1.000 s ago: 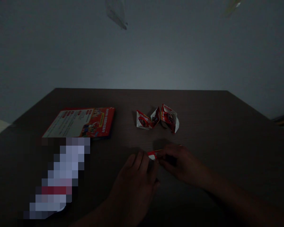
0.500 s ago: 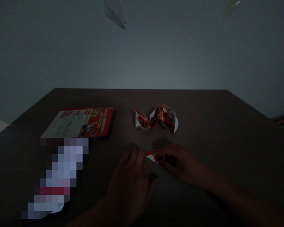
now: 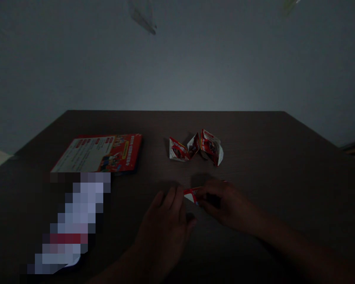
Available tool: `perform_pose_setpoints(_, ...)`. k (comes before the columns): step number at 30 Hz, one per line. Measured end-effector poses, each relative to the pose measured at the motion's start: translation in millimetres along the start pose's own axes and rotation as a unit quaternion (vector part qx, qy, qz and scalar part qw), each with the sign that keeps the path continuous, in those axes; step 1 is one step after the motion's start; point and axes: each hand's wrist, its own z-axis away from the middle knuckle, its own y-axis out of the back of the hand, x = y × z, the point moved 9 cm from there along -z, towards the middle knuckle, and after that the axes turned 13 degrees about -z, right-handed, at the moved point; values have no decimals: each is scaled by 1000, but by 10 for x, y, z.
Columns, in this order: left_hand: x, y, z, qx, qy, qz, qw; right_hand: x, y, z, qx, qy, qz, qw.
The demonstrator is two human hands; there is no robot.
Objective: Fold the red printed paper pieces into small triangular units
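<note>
Near six o'clock on the dim tabletop (image 3: 254, 150), a small red-and-white paper (image 3: 189, 196) shows between the person's hands, much of it covered by fingers. The right hand (image 3: 225, 203) keeps its grip pinched on it; the left hand (image 3: 164, 219) covers its nine o'clock end, its grip too hidden to judge. Folded papers (image 3: 210, 146) sit at twelve o'clock from it, a printed pack (image 3: 85, 154) at ten; pixelation masks an object (image 3: 77, 217) towards nine.
</note>
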Motion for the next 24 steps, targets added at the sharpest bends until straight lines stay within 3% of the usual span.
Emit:
perform_pose_setpoints(8, 33, 1, -14, -1, -10, -11, 1000, 25, -5, -2, -2, -3, -2, 1000)
perform_pose_setpoints(15, -17, 60, 7, -4, 27, -1, 1000, 39, 9, 7, -1, -14, -13, 1000)
perform_pose_setpoints(24, 26, 24, -19, -16, 9, 10, 1000, 54, 7, 11, -2, -4, -5, 1000)
